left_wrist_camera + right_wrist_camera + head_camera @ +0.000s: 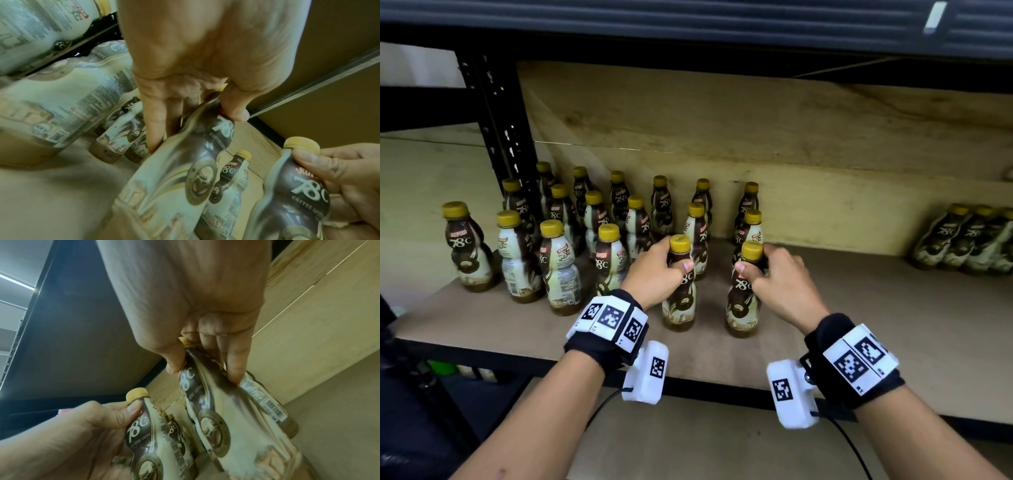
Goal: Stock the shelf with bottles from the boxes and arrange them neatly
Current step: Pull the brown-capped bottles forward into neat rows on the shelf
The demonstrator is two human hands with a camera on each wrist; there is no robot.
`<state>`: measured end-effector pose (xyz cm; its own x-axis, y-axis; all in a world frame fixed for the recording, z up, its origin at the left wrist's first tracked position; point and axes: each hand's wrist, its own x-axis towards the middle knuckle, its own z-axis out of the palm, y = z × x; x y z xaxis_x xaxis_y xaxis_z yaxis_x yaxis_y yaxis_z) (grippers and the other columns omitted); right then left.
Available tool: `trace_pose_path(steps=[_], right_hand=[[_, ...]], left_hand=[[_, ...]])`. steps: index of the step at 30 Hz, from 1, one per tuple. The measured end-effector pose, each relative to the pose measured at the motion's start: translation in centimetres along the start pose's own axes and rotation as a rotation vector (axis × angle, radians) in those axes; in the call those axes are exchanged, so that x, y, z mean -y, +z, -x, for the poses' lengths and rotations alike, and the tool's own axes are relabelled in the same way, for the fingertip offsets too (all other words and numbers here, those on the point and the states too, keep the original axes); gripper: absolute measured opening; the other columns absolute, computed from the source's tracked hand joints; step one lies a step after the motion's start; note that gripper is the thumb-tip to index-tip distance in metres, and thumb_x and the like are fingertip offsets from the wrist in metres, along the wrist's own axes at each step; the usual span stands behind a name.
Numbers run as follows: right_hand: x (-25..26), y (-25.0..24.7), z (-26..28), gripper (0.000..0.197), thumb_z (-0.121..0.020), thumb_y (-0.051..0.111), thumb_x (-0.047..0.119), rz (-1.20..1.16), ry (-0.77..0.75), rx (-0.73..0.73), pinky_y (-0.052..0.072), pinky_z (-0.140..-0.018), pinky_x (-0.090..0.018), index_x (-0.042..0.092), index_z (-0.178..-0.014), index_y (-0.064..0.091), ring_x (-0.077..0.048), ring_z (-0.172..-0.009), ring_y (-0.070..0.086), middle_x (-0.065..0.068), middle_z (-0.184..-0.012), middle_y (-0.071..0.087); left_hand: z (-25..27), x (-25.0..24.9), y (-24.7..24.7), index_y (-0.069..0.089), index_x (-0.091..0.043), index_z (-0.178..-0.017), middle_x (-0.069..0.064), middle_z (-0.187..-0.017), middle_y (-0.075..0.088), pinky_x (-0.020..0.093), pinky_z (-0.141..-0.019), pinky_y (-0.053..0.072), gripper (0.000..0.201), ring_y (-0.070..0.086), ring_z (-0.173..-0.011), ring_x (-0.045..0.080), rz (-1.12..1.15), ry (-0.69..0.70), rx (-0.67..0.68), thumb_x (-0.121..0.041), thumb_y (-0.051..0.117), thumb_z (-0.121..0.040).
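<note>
on the shelf (859,308), each grip curls tight round one upright bottle's neck.

Upright bottles (558,263) on shelf (859,308)

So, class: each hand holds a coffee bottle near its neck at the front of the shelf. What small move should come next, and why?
Probably let go of both. The left hand and right hand each grip a bottle, the left bottle and the right bottle, which appear to stand upright on the shelf board, in line with the columns of bottles behind, so they seem placed.
</note>
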<state>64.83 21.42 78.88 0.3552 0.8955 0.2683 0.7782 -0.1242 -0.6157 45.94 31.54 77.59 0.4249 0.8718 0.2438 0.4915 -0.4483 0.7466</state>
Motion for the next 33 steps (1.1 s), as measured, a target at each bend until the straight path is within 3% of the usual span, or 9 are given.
trace_pose_path(steps=[5, 8, 12, 14, 17, 21, 26, 30, 33], right_hand=[[0.0, 0.3, 0.2, 0.025, -0.091, 0.056, 0.047, 0.014, 0.027, 0.002, 0.050, -0.092, -0.046, 0.027, -0.106, 0.059, -0.029, -0.105, 0.059, -0.002, -0.102, 0.069], [0.7, -0.4, 0.0, 0.028, -0.089, 0.063, 0.047, -0.067, 0.042, 0.021, 0.052, -0.092, -0.043, 0.025, -0.107, 0.059, -0.022, -0.099, 0.062, 0.001, -0.100, 0.068], [1.6, -2.3, -0.2, 0.063, -0.080, 0.071, 0.054, -0.273, 0.055, -0.003, 0.048, -0.101, -0.039, 0.018, -0.129, 0.053, -0.016, -0.111, 0.060, 0.002, -0.122, 0.064], [1.9, -3.6, -0.4, 0.059, -0.084, 0.070, 0.048, -0.322, 0.069, -0.041, 0.045, -0.104, -0.034, 0.016, -0.130, 0.054, -0.013, -0.114, 0.057, 0.003, -0.124, 0.062], [0.9, -5.6, -1.0, 0.045, -0.086, 0.070, 0.042, -0.312, 0.103, -0.172, 0.049, -0.093, -0.032, 0.015, -0.121, 0.061, -0.013, -0.106, 0.060, 0.002, -0.114, 0.066], [-3.7, -8.3, -1.2, 0.039, -0.081, 0.072, 0.042, -0.229, 0.194, -0.263, 0.048, -0.075, -0.030, 0.015, -0.110, 0.067, -0.014, -0.088, 0.062, -0.002, -0.104, 0.070], [-11.3, -13.1, -1.6, 0.037, -0.083, 0.072, 0.035, -0.091, 0.300, -0.282, 0.048, -0.069, -0.031, 0.009, -0.109, 0.067, -0.018, -0.083, 0.061, -0.004, -0.097, 0.068], [-18.7, -17.8, -3.4, 0.017, -0.079, 0.067, 0.035, 0.004, 0.355, -0.240, 0.043, -0.065, -0.030, 0.018, -0.084, 0.065, -0.021, -0.076, 0.054, 0.002, -0.075, 0.058], [-23.9, -21.4, -5.5, 0.012, -0.083, 0.067, 0.027, 0.046, 0.357, -0.242, 0.046, -0.062, -0.030, 0.023, -0.072, 0.062, -0.023, -0.076, 0.058, 0.002, -0.074, 0.060]], left_hand=[[0.1, 0.4, -0.5, 0.056, -0.026, -0.123, -0.003, -0.125, 0.063, 0.043, -0.106, 0.041, 0.039, 0.054, -0.120, 0.021, 0.096, 0.017, 0.082, -0.038, 0.064, -0.087], [-0.2, -0.2, -1.6, 0.057, -0.027, -0.116, -0.006, -0.116, 0.066, 0.043, -0.103, 0.045, 0.051, 0.059, -0.112, 0.015, 0.139, 0.032, 0.148, -0.050, 0.068, -0.071], [-1.6, -2.7, -3.0, 0.054, -0.027, -0.123, -0.001, -0.114, 0.064, 0.039, -0.100, 0.048, 0.055, 0.061, -0.108, 0.016, 0.060, 0.094, 0.138, -0.046, 0.072, -0.074], [-2.4, -5.1, -3.5, 0.055, -0.021, -0.125, -0.001, -0.119, 0.063, 0.036, -0.101, 0.047, 0.047, 0.059, -0.110, 0.015, 0.011, 0.185, 0.115, -0.037, 0.070, -0.083], [-3.9, -9.3, -2.8, 0.059, -0.021, -0.121, -0.008, -0.116, 0.061, 0.031, -0.101, 0.045, 0.039, 0.058, -0.109, 0.011, -0.047, 0.322, 0.137, -0.036, 0.066, -0.086], [-5.8, -14.8, 2.0, 0.063, -0.024, -0.110, -0.003, -0.108, 0.067, 0.026, -0.091, 0.049, 0.030, 0.062, -0.100, 0.013, -0.025, 0.407, 0.208, -0.036, 0.067, -0.083], [-7.9, -20.1, 12.1, 0.067, -0.023, -0.103, 0.001, -0.102, 0.070, 0.018, -0.076, 0.044, 0.024, 0.065, -0.095, 0.017, 0.020, 0.381, 0.317, -0.033, 0.069, -0.081], [-10.7, -22.1, 21.5, 0.067, -0.024, -0.097, 0.004, -0.106, 0.070, 0.019, -0.080, 0.045, 0.021, 0.065, -0.100, 0.019, 0.011, 0.295, 0.408, -0.033, 0.071, -0.079], [-13.5, -23.6, 27.6, 0.067, -0.024, -0.098, 0.004, -0.109, 0.070, 0.021, -0.085, 0.046, 0.020, 0.063, -0.104, 0.020, 0.024, 0.225, 0.412, -0.031, 0.072, -0.080]])
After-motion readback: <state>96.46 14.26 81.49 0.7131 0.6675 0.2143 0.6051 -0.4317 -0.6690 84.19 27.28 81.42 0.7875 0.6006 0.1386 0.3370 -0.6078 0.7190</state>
